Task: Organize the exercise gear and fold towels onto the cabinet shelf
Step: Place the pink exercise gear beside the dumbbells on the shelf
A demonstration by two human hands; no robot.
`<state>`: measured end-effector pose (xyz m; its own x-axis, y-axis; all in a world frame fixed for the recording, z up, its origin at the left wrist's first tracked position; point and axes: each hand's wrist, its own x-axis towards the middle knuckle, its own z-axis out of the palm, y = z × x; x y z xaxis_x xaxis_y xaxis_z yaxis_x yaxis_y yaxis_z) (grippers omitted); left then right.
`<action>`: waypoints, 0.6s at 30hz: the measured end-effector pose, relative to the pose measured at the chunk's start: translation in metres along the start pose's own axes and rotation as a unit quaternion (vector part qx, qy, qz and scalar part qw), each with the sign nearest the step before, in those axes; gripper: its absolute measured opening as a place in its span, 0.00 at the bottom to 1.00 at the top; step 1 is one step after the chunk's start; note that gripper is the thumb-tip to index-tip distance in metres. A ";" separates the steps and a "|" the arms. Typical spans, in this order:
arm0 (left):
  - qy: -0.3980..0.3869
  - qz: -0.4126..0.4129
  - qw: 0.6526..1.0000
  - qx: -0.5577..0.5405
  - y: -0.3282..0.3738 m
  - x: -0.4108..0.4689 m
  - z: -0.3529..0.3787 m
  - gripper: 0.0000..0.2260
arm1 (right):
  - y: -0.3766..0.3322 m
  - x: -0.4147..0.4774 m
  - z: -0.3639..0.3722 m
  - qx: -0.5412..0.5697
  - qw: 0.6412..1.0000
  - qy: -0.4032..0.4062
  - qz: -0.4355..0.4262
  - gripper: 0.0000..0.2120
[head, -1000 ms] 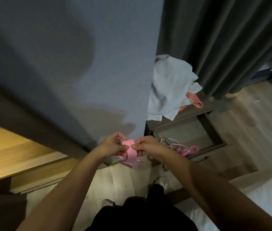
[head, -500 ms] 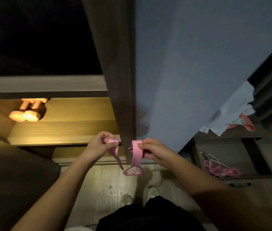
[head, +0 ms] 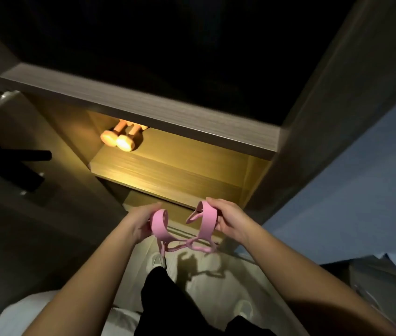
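Observation:
A pink resistance band (head: 183, 241) with wide handle loops and thin cords hangs between my hands, in front of the lit cabinet shelf (head: 167, 173). My left hand (head: 141, 221) grips one pink loop. My right hand (head: 228, 220) grips the other loop, a short way to the right. The thin cords sag below in a tangle. Two pink dumbbells (head: 119, 139) lie at the back left of the lit shelf, partly hidden by the shelf board above (head: 143, 110).
The cabinet's grey side panel (head: 325, 117) rises on the right, with a blue-grey wall (head: 362, 202) beyond it. A black handle-like object (head: 17, 163) sticks out at the left. A grey cloth corner (head: 386, 260) shows at far right. My legs and shoes stand on pale floor below.
My view has swung left from the drawer and towels to the open cabinet. My hands have drawn apart, spreading the pink band's two loops.

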<state>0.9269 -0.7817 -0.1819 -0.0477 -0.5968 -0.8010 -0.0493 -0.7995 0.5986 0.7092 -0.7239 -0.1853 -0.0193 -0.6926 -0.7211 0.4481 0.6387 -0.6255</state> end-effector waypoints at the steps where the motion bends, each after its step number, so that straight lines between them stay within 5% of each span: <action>1: -0.009 -0.026 1.000 -0.004 0.006 0.009 -0.010 0.11 | -0.001 0.009 0.012 -0.002 1.000 0.009 -0.002 0.10; 9: -0.109 -0.139 0.984 0.021 0.044 0.072 -0.091 0.05 | 0.011 0.070 0.098 0.138 0.989 0.044 -0.005 0.08; 18: -0.152 -0.034 0.974 -0.165 -0.004 0.145 -0.139 0.15 | 0.078 0.145 0.106 0.214 0.976 -0.032 -0.026 0.09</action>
<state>1.0593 -0.8749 -0.3014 -0.3503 -0.5339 -0.7696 0.2575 -0.8449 0.4689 0.8360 -0.8103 -0.3067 -0.0020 -0.7479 -0.6638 0.7807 0.4136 -0.4684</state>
